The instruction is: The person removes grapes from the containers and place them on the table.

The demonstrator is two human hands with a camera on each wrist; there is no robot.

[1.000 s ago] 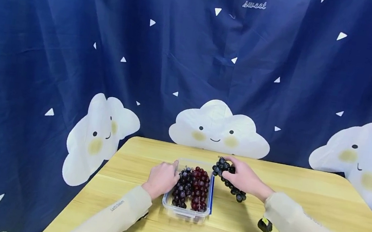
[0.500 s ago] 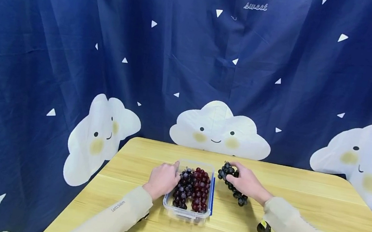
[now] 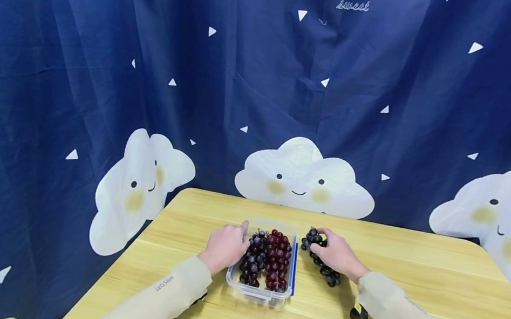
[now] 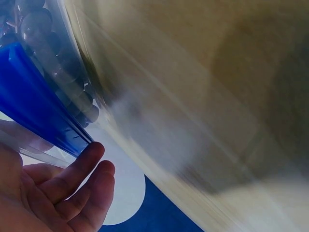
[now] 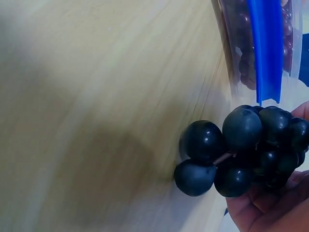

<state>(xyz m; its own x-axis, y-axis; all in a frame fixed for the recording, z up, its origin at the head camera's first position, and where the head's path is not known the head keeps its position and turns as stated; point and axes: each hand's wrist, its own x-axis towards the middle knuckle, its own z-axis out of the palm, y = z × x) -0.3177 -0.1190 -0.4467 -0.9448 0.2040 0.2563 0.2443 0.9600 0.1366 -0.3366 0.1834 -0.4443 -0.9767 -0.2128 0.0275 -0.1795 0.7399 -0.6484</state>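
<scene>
Black grapes [image 3: 325,271] lie between the thumb and fingers of our right hand [image 3: 338,253], which pinch the bunch near its far end, while the near end juts out below the hand. We hold it beside the box [image 3: 252,293], to the right. Our left hand [image 3: 225,245] grips the box's left side; inside are purple grapes [image 3: 253,259] and red grapes [image 3: 277,262].

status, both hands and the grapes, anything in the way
Left hand grips clear container by left wall. Right hand holds black grapes right of container. Red bunch, dark bunch inside. Blue flap between, maybe in the way.
</scene>
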